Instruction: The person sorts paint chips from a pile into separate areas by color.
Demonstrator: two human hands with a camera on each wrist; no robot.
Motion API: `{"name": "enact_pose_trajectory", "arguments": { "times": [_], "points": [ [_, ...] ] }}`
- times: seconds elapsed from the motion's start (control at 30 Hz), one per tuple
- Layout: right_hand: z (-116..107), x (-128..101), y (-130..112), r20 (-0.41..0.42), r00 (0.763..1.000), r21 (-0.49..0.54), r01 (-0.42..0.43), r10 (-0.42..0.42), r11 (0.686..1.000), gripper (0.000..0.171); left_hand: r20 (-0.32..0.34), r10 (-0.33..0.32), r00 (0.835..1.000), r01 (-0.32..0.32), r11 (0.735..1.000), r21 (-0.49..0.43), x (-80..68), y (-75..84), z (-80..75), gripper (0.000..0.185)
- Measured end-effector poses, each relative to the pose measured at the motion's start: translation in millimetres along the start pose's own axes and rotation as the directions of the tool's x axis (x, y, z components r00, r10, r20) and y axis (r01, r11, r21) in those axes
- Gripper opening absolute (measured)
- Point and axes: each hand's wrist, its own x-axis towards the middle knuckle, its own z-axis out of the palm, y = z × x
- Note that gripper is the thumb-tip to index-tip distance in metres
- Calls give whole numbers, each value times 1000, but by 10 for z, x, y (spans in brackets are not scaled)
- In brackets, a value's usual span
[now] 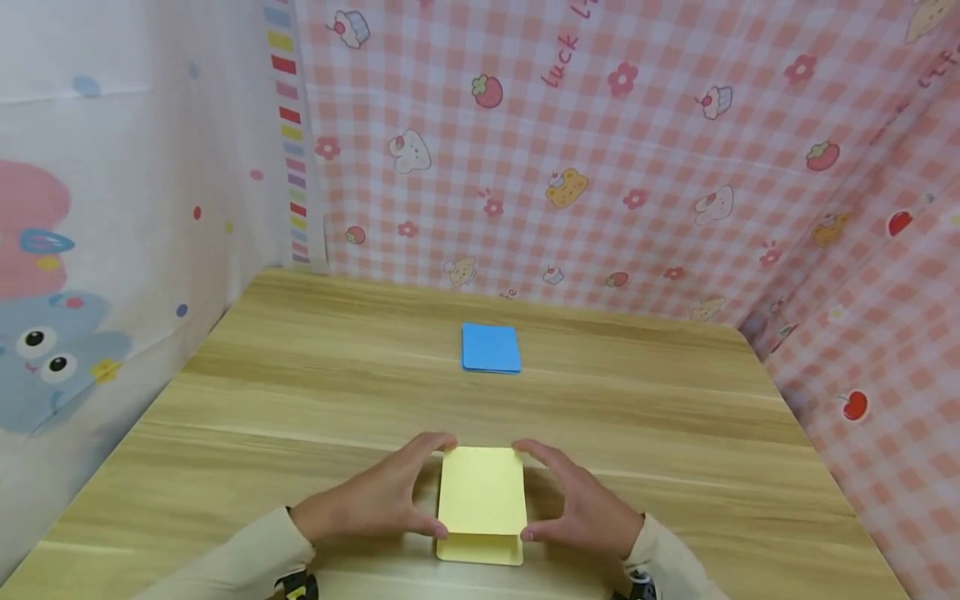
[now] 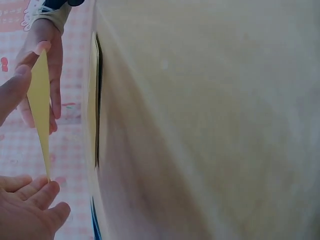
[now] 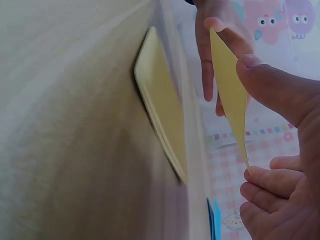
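A yellow paper sheet (image 1: 482, 492) is lifted off the table between both hands, just above a thin yellow paper stack (image 1: 480, 552) near the front edge. My left hand (image 1: 423, 487) pinches the sheet's left edge between thumb and fingers. My right hand (image 1: 536, 492) pinches the right edge the same way. The left wrist view shows the sheet (image 2: 40, 110) edge-on, apart from the stack (image 2: 94, 100), and the right wrist view shows the same gap between sheet (image 3: 230, 95) and stack (image 3: 160, 115). A blue paper stack (image 1: 491, 347) lies farther back at the table's middle.
The wooden table (image 1: 300, 392) is walled by a pink checked cloth (image 1: 637, 167) at the back and right, and a white cartoon-print cloth (image 1: 112, 208) on the left.
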Motion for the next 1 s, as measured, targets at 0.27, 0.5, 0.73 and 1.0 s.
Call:
{"name": "enact_pose_trajectory", "arguments": {
  "times": [0.27, 0.5, 0.73, 1.0],
  "points": [
    [90, -63, 18, 25, 999, 15, -22, 22, 1000, 99, 44, -34, 998, 33, 999, 16, -37, -9, 56, 104],
    [115, -66, 11, 18, 1000, -40, 0, 0, 999, 100, 51, -5, 999, 3, 999, 48, -25, -46, 80, 101],
    [136, -80, 26, 30, 999, -79, 16, -14, 997, 101, 65, 7, 998, -11, 998, 63, -26, -78, 102, 100],
    [106, -86, 51, 48, 999, -101, 21, -17, 995, 105, 79, -6, 997, 1, 997, 71, -41, -79, 91, 104]
  ]
}}
